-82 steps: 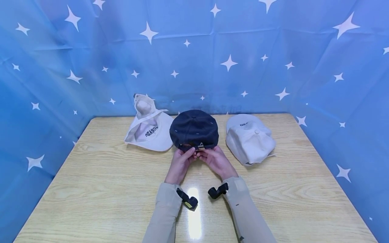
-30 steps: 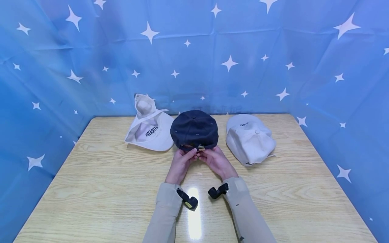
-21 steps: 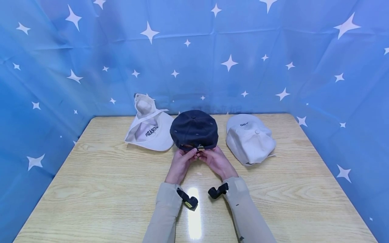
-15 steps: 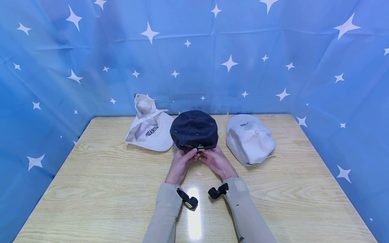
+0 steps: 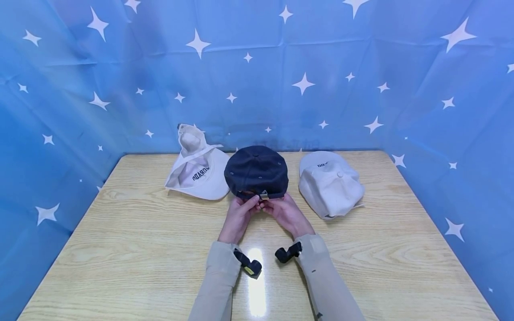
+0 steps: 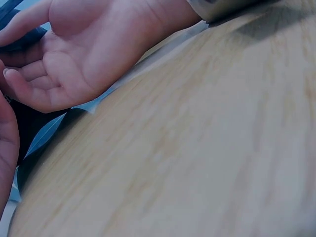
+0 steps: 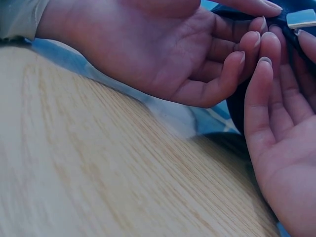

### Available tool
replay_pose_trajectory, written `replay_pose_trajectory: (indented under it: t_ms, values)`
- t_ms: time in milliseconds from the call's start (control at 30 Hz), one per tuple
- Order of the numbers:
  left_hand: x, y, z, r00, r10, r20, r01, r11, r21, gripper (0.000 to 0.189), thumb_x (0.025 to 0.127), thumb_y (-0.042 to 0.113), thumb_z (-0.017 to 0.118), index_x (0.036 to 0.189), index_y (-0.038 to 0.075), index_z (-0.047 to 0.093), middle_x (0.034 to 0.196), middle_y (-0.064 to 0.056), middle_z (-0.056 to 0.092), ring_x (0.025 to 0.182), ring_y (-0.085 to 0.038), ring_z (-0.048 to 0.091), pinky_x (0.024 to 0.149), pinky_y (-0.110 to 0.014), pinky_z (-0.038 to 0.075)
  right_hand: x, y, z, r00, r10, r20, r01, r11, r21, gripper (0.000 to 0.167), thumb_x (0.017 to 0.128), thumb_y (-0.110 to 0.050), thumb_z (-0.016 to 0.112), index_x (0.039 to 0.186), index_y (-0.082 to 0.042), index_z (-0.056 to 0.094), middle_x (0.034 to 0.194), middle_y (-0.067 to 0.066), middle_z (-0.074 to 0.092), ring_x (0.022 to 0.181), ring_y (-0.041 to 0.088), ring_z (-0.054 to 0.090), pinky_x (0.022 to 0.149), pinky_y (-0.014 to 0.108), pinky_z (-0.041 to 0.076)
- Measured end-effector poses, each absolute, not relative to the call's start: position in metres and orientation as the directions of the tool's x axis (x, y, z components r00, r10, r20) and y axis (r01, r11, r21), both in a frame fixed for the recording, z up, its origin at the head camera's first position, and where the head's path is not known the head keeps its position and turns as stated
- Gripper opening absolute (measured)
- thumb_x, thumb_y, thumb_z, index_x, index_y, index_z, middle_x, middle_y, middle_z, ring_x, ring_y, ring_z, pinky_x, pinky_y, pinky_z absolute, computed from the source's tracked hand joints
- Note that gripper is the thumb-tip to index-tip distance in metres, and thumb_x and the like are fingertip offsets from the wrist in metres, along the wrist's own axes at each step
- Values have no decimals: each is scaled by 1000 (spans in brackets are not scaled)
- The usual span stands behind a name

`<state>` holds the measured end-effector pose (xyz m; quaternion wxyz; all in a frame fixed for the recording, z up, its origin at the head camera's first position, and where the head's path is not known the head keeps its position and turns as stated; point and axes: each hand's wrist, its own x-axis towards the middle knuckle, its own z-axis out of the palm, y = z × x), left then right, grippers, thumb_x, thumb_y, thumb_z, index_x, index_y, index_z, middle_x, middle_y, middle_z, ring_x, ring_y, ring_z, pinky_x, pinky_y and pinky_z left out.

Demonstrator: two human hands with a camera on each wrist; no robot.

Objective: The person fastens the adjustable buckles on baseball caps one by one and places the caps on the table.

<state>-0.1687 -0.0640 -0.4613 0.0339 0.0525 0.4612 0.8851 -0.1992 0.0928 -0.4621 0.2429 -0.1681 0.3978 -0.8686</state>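
In the head view, a dark navy baseball cap [image 5: 256, 168] is at the middle of the table's far side, its back strap toward me. My left hand [image 5: 238, 217] pinches the strap left of the metal buckle [image 5: 263, 195], thumb on top and fingers curled beneath. My right hand [image 5: 286, 215] holds the strap's right part by the buckle. The fingertips of both hands meet under it. Close up in the right wrist view, the buckle [image 7: 301, 19] shows between both thumbs. The strap's end is mostly hidden by fingers. Whether the cap touches the table cannot be told.
A white cap [image 5: 217, 174] with dark lettering lies left of the navy one, its inside showing. Another white cap [image 5: 333, 189] lies crown up on the right. The wooden table [image 5: 132, 249] ends at a blue star-patterned curtain [image 5: 257, 76].
The buckle's tilt has changed: it looked like a thin bar about half a second ago and now shows a broader pale face. Hands and cap have otherwise barely moved.
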Motion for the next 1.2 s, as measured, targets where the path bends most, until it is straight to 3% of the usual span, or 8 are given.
replay_pose_trajectory:
  t_ms: [300, 700, 1000, 1200]
  values:
    - [-169, -65, -463, -991, 104, 85, 8, -585, 811, 14, 83, 16, 64, 88, 6, 56, 79, -4, 60, 71, -14, 57, 69, -26, 47, -198, 93, -461, -826, -556, 92, 287, -556, -780, 17, 89, -1, 48, 102, -8, 58, 92, 7, 61, 83, 18, 57, 77, 29, 47]
    - [-169, -64, -461, -993, 84, 89, 23, -585, 811, 4, 86, 8, 58, 89, 8, 55, 78, -4, 58, 70, -14, 55, 67, -26, 46, -200, 92, -461, -827, -552, 103, 278, -562, -779, 19, 89, 1, 46, 102, -6, 58, 92, 7, 61, 83, 18, 57, 78, 29, 47]
    - [-170, -63, -461, -995, 91, 52, -8, -562, 827, 20, 80, 17, 67, 90, 6, 55, 79, -3, 58, 71, -14, 55, 69, -27, 46, -201, 93, -462, -837, -535, 112, 271, -585, -764, 21, 89, 4, 45, 99, -8, 60, 89, 6, 63, 82, 18, 58, 76, 28, 47]
    - [-170, -63, -462, -994, 104, 42, -21, -543, 839, 4, 85, 9, 61, 87, 8, 58, 79, -3, 60, 70, -13, 57, 68, -26, 47, -200, 92, -461, -849, -522, 80, 284, -579, -764, 21, 89, 4, 46, 98, -10, 59, 88, 5, 62, 80, 17, 59, 75, 28, 47]
